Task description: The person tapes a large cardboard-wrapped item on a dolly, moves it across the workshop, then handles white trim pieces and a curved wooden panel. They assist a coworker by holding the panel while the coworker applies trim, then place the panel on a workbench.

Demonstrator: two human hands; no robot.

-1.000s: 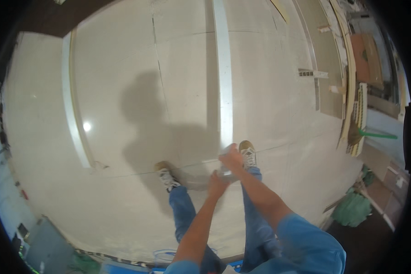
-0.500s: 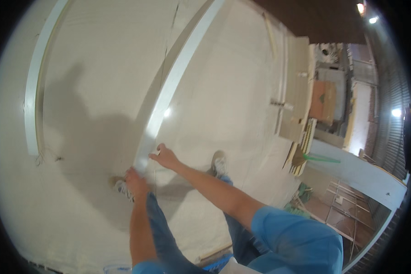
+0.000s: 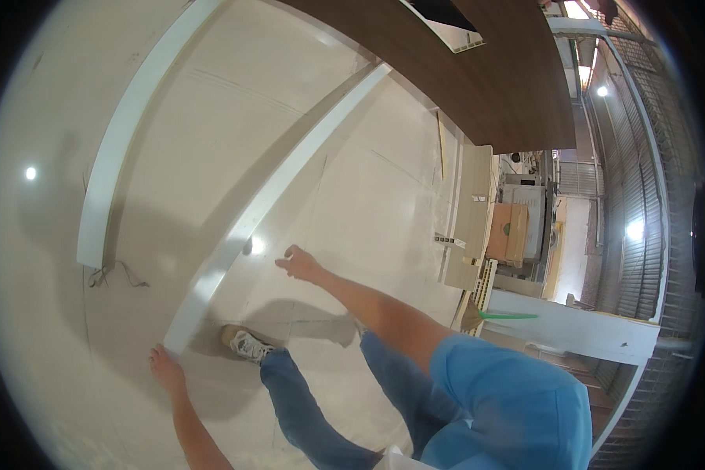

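carefully now: left hand (image 3: 167, 368) fingers touching the white strip (image 3: 247, 227) end at lower left, grip unclear; right hand (image 3: 299, 264) open, should steady its middle.

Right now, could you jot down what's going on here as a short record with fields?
Setting: workshop with a pale glossy floor
Left hand: at the near end of a long white strip, touching it
Right hand: open, fingers spread, raised just right of the strip, holding nothing
Second strip: white, lying further left, apart from both hands
Feet: one shoe beside the strip's near end
Clothing: blue sleeve, blue jeans
Nearby: dark brown panel, cardboard box to the right
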